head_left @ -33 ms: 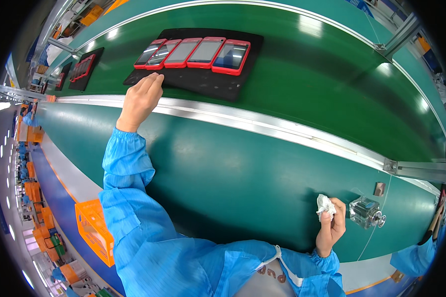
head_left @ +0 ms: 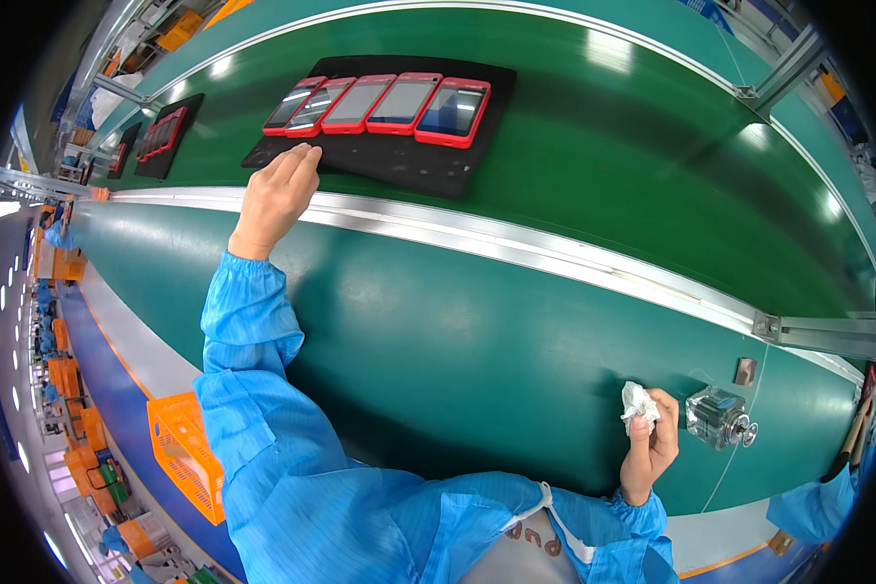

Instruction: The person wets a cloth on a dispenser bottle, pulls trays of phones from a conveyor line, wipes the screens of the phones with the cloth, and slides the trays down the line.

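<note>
My left hand [head_left: 280, 200] reaches out over the near left edge of a black mat [head_left: 389, 164]. Its fingers are bent and pressed together; whether they grip the mat or anything else is hidden. In a row on the mat lie several red-framed handheld devices with dark or grey screens, the rightmost device [head_left: 454, 112] nearest the mat's right edge. My right hand [head_left: 655, 443] pinches a crumpled white wipe [head_left: 638, 403] above the near table. Just right of that hand stands a clear bottle [head_left: 717, 419] with a round metal top.
A metal rail [head_left: 516, 240] divides the near green table [head_left: 438, 331] from the green belt [head_left: 613, 165]. Behind the bottle lies a small dark block [head_left: 746, 371]. An orange crate [head_left: 180, 453] stands at my left. Another person's blue sleeve [head_left: 813, 508] shows at far right.
</note>
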Tool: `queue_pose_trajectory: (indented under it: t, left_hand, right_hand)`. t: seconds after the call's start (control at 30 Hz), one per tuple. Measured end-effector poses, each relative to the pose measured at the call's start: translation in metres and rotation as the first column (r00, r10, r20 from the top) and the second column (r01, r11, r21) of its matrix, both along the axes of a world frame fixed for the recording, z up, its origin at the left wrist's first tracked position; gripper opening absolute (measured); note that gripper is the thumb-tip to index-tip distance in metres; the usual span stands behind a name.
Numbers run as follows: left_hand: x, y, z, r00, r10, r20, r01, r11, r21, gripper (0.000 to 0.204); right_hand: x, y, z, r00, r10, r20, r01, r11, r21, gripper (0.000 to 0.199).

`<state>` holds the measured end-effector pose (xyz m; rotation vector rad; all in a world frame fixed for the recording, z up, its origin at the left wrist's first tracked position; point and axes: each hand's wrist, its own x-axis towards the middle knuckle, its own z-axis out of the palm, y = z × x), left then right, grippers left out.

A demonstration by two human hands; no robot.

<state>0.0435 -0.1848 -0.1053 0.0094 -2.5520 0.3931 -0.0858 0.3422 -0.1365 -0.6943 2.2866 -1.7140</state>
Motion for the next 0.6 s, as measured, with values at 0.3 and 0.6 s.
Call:
queue_pose_trajectory:
  t: [0.3,0.6]
  left_hand:
    - [-0.016,-0.029,-0.028,0.979,0.178,0.102,-0.176,0.984,-0.031,0.009]
    - [-0.131,0.189,-0.06,0.772,-0.605,-0.196,0.635,0.751,0.184,0.014]
  right_hand:
    - [-0.001,-0.004,-0.001,1.0,0.011,-0.005,-0.011,1.0,-0.009,0.027]
    - [0.001,-0.002,-0.004,0.999,-0.026,0.041,0.027,1.0,-0.01,0.024]
